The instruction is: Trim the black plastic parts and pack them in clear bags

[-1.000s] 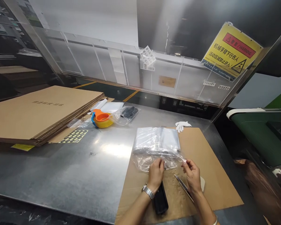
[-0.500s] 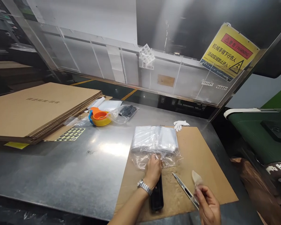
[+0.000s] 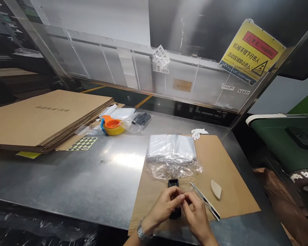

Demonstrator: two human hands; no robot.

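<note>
My left hand, with a metal watch on its wrist, and my right hand meet at the fingertips near the front of the cardboard sheet. Both pinch at the same spot; what lies between the fingers is too small and covered to make out. Below them lies a long black tray-like piece, its middle hidden by my fingers. Just right of my right hand rests a slim utility knife, slanting toward me. Beyond the knife is a beige leaf-shaped pad.
A stack of clear plastic bags lies at the cardboard's far end, with a white glove behind it. On the left are flattened cartons, a round-sticker sheet and an orange-and-yellow tape dispenser. A green conveyor stands right.
My left hand has come back toward me, off the front of the bag stack. My right hand has moved left from beside the beige pad, and the two now meet over the black piece.
</note>
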